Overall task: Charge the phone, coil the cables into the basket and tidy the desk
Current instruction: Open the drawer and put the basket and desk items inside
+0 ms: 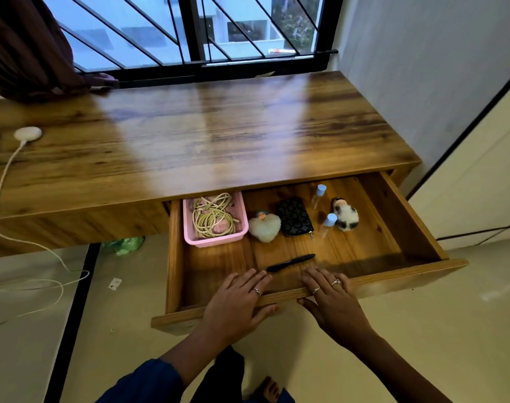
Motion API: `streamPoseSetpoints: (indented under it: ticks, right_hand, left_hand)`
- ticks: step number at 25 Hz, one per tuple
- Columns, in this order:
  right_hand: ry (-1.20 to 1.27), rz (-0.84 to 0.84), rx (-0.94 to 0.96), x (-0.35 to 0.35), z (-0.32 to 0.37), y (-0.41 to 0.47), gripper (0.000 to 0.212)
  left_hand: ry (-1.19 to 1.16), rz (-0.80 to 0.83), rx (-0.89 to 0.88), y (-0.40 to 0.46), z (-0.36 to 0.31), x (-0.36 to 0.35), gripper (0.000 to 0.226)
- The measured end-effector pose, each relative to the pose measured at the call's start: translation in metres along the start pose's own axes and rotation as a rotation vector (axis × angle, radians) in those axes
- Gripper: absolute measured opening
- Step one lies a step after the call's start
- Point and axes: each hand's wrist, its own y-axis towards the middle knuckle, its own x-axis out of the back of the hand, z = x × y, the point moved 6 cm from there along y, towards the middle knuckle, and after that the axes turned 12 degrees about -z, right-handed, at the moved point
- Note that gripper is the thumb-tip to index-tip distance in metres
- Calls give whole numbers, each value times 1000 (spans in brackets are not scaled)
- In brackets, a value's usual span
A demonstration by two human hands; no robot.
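Head camera looks down on a wooden desk (218, 135) with its drawer (306, 293) pulled out. A pink basket (189, 228) of coiled cables (213, 216) sits in the drawer's far left corner, well beyond both hands. The left hand (236, 303) and right hand (332, 303) lie side by side over the drawer's front edge, fingers fairly straight and reaching inside, thumbs under the front panel, holding nothing else. A black pen (290, 262) lies just past the fingertips. Behind it sit a fluffy white keychain (264, 226), a black pouch (296, 218), two small bottles (328, 223) and a spotted plush (345, 215). A white charging pad (27, 133) rests at the desk's left end, beside a dark object cut off by the frame, too little visible to identify.
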Motion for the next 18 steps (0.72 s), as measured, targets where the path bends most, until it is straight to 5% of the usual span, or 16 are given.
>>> streamPoseSetpoints:
  ticks: [18]
  right_hand:
    - [-109,-47,54,-47,-25,155,64]
  left_hand:
    - [233,-131,-42,131,98,9,69]
